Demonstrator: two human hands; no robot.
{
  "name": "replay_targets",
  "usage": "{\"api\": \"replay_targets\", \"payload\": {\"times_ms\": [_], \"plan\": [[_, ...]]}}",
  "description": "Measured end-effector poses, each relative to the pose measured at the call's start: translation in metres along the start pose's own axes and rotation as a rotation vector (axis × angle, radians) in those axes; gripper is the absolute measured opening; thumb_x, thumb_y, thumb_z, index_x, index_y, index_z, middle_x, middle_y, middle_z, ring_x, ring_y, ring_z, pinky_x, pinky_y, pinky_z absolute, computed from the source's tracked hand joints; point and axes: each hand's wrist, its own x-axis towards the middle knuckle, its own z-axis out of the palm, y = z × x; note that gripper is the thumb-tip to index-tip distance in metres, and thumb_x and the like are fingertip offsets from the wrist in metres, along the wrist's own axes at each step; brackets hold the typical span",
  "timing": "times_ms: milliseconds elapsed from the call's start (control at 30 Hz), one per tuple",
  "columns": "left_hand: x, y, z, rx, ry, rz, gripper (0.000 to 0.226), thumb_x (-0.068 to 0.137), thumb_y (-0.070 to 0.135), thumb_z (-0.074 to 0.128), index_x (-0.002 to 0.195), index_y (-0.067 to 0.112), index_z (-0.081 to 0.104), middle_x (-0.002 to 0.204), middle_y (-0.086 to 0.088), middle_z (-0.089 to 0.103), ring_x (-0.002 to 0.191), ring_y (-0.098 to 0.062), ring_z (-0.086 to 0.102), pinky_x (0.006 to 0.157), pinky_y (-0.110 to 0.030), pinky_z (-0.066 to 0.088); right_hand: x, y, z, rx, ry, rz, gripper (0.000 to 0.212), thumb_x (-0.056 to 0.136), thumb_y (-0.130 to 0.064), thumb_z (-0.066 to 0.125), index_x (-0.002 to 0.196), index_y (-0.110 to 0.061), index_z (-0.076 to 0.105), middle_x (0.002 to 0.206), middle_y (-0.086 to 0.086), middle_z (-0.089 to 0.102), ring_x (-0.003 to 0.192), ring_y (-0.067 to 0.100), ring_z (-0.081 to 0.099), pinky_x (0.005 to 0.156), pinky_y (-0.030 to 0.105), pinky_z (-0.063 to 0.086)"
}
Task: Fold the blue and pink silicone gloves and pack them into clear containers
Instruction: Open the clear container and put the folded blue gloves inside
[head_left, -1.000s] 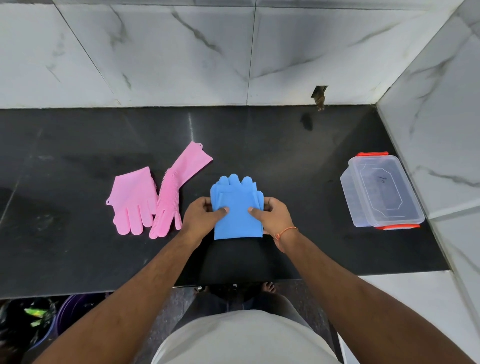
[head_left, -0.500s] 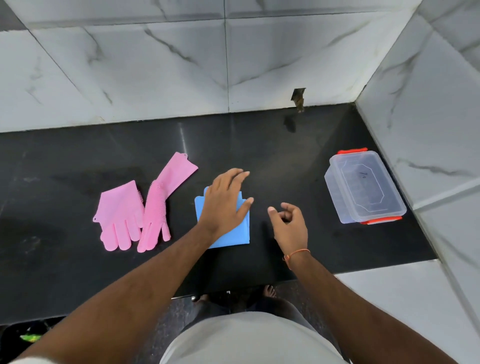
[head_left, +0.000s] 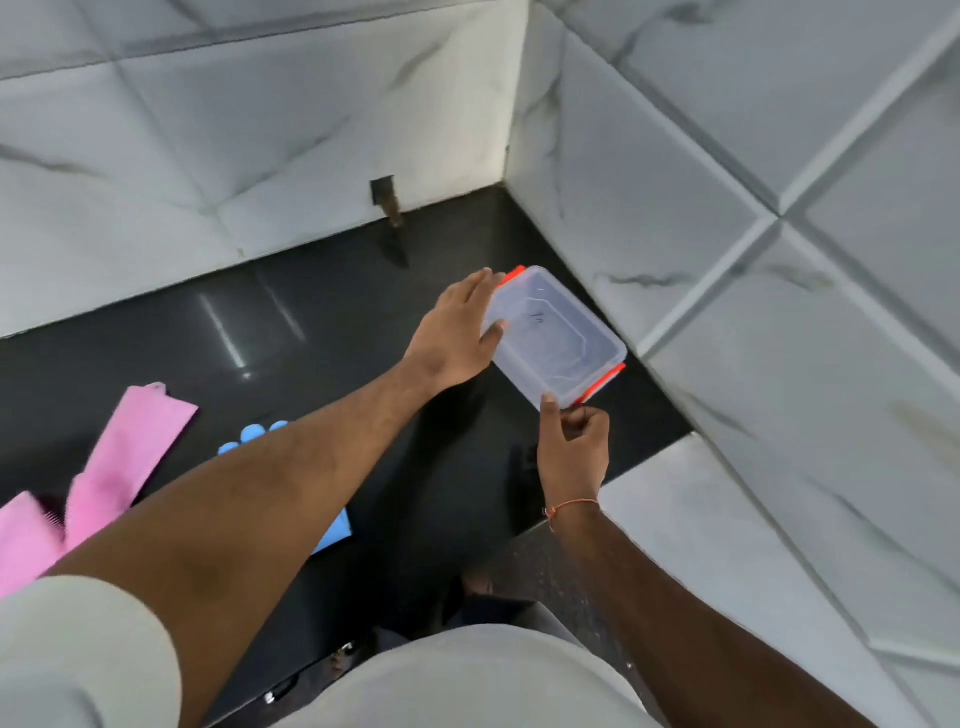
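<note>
Both hands at the container (head_left: 558, 335), right of centre in the frame, near the tiled corner. Lid on, red clips (head_left: 602, 383) visible at both ends.

Left hand (head_left: 457, 332): fingers straight, laid along the container's left side, thumb against its near edge. Touching, not curled round it.

Right hand (head_left: 571, 452): fingers curled, thumb up against the container's near corner, just beside a clip. Whether it pinches the rim or only touches, cannot tell.

Folded blue glove (head_left: 332, 525) lies on the black tabletop (head_left: 322, 322) at lower left, mostly hidden by the left forearm; fingertips show above the arm. Pink gloves (head_left: 124, 457) at far left, unfolded.

Step in hand, by judgement: opening the container. Best done by steadying the body with the left hand while the right releases the near clip, then the far one, lifting the lid straight so the light box does not skid toward the wall.
</note>
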Motion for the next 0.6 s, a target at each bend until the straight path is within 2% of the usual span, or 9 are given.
{"api": "replay_targets", "payload": {"times_ms": [100,233,333,367,433,533,600], "plan": [[0.029,0.015,0.014,-0.127,-0.02,-0.142,0.071,0.112,0.035,0.058,0.174,0.023,0.024,0.18,-0.006,0.029,0.166,-0.03,0.03,0.133,-0.051,0.032,0.022,-0.001,-0.011,0.017,0.051,0.005,0.038,0.089,-0.066,0.07,0.091,-0.034,0.049,0.075,-0.012,0.058,0.064,-0.001,0.06,0.062,0.025,0.051],[0.043,0.019,0.019,-0.321,-0.014,-0.338,0.062,0.113,0.037,0.055,0.17,0.022,0.034,0.162,-0.006,0.056,0.141,-0.025,0.061,0.117,-0.049,0.054,0.044,-0.002,-0.015,0.039,0.02,0.043,0.032,0.091,-0.061,0.072,0.098,-0.04,0.049,0.09,-0.009,0.066,0.082,0.016,0.07,0.077,0.039,0.067],[0.039,0.007,0.016,-0.32,0.002,-0.356,0.037,0.112,0.036,0.058,0.146,0.022,0.059,0.128,0.0,0.071,0.107,-0.013,0.071,0.092,-0.035,0.063,0.054,-0.003,-0.014,0.072,-0.021,0.055,0.031,0.092,-0.058,0.073,0.102,-0.04,0.05,0.099,-0.006,0.069,0.09,0.019,0.073,0.083,0.044,0.067],[0.037,0.002,0.014,-0.321,0.012,-0.373,0.028,0.111,0.036,0.059,0.135,0.023,0.064,0.118,0.002,0.073,0.098,-0.011,0.071,0.081,-0.027,0.06,0.057,-0.004,-0.013,0.08,-0.027,0.053,0.03,0.093,-0.057,0.073,0.103,-0.04,0.051,0.099,-0.005,0.07,0.091,0.019,0.073,0.083,0.045,0.067],[0.026,-0.009,0.007,-0.314,0.049,-0.419,0.016,0.108,0.04,0.061,0.115,0.027,0.069,0.101,0.009,0.073,0.088,-0.007,0.07,0.069,-0.019,0.049,0.061,-0.007,-0.009,0.088,-0.04,0.034,0.027,0.093,-0.056,0.072,0.102,-0.039,0.053,0.098,-0.007,0.071,0.09,0.018,0.073,0.082,0.045,0.068],[-0.004,-0.025,-0.008,-0.286,0.112,-0.499,0.024,0.108,0.045,0.057,0.101,0.026,0.071,0.09,0.014,0.07,0.082,-0.005,0.068,0.064,-0.018,0.044,0.066,-0.014,-0.001,0.089,-0.091,-0.015,0.019,0.096,-0.052,0.072,0.104,-0.042,0.058,0.098,-0.013,0.073,0.09,0.012,0.074,0.081,0.043,0.068],[-0.034,-0.033,-0.017,-0.299,0.154,-0.554,0.036,0.108,0.05,0.054,0.086,0.026,0.069,0.083,0.01,0.072,0.078,-0.009,0.07,0.064,-0.024,0.048,0.068,-0.019,0.007,0.085,-0.144,-0.042,0.015,0.097,-0.049,0.071,0.109,-0.041,0.065,0.099,-0.015,0.075,0.091,0.009,0.075,0.084,0.039,0.067]]}}
